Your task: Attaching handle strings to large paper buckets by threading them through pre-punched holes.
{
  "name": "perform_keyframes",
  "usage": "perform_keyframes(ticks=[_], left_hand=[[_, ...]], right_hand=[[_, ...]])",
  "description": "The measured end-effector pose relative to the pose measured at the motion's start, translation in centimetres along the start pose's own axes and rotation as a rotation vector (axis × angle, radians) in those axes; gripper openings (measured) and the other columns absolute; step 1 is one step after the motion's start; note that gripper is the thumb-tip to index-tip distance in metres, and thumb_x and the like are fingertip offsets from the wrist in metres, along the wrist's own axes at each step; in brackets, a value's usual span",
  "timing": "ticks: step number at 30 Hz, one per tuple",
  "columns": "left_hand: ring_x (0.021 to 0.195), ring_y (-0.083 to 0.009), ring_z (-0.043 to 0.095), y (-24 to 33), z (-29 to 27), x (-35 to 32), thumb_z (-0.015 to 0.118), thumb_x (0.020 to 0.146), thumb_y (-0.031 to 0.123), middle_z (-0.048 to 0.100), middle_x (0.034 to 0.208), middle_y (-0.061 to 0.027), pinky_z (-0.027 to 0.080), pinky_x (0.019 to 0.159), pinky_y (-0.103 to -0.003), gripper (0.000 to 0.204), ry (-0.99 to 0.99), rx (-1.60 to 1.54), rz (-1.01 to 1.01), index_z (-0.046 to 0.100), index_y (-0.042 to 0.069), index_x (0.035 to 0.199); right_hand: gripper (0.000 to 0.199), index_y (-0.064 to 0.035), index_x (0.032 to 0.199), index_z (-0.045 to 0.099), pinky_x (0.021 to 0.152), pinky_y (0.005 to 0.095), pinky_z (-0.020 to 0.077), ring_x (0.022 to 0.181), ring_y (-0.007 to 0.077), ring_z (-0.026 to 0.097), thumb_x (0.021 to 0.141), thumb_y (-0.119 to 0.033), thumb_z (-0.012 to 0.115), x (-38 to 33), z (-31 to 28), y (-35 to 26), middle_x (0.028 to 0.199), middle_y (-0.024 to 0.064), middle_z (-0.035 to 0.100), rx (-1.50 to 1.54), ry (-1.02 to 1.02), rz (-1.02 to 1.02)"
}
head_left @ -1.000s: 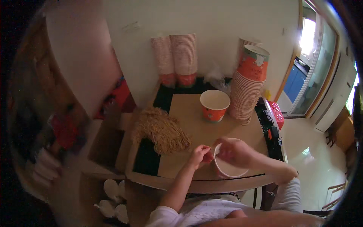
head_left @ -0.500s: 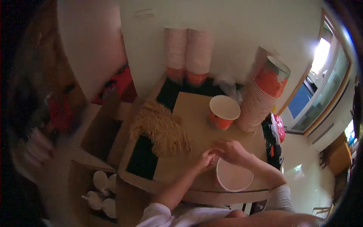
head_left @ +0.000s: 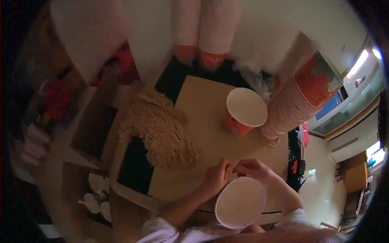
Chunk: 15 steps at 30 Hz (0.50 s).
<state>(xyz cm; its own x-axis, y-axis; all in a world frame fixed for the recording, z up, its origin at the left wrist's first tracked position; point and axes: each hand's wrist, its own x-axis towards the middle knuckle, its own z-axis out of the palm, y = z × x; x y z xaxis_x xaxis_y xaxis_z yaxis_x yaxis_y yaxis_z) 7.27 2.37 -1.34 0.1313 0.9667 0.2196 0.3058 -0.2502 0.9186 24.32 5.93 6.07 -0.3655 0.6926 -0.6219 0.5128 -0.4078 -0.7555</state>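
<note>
A: What are the 2 hands doing over the tan board (head_left: 202, 105)?

B: The left hand (head_left: 216, 178) and the right hand (head_left: 253, 170) are meeting fingertip to fingertip just above the near rim of a wide white paper bowl (head_left: 240, 201). Both are pinching something small between them; it is too small and blurred to name.

A: And where is that bowl sitting?

B: It is lying directly below the hands, toward the person's body, at the board's near edge, mouth turned up toward the camera. Being round, it is showing no long axis. The right hand is the nearer one, hanging over the rim; whether it is touching the rim, I cannot tell.

A: Anything else around?

B: 1 orange paper bowl with a white inside (head_left: 245, 110) is standing farther away, well apart from the hands. A leaning stack of orange paper bowls (head_left: 298, 101) is rising just beside it, and a heap of pale straw-like shreds (head_left: 162, 131) is lying to the left.
</note>
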Motion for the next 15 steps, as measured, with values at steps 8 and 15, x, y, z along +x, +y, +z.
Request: perform_keyframes(ticks=[8,15], left_hand=[[0.069,-0.03,0.06,0.5,0.0,-1.0,0.05,0.087,0.012,0.058,0.077,-0.0152,0.047,0.057,-0.038,0.014,-0.02,-0.084,0.013,0.045,0.006,0.098],[0.082,-0.0089,0.056,0.3,-3.1,-0.9,0.058,0.084,0.014,0.06,0.087,-0.0043,0.045,0.074,-0.025,0.02,-0.462,-0.76,-0.298,0.049,0.005,0.1]], right_hand=[[0.013,-0.0026,0.089,0.061,0.061,0.0236,0.0435,0.068,0.0074,0.053,0.084,-0.014,0.057,0.4,0.7,1.2,0.072,0.0011,0.058,0.116,-0.028,-0.153],[0.011,-0.0004,0.087,0.057,0.062,0.0247,0.0461,0.072,0.0087,0.055,0.084,-0.01,0.057,-0.7,0.9,0.4,0.077,0.0019,0.059,0.263,-0.065,-0.188]])
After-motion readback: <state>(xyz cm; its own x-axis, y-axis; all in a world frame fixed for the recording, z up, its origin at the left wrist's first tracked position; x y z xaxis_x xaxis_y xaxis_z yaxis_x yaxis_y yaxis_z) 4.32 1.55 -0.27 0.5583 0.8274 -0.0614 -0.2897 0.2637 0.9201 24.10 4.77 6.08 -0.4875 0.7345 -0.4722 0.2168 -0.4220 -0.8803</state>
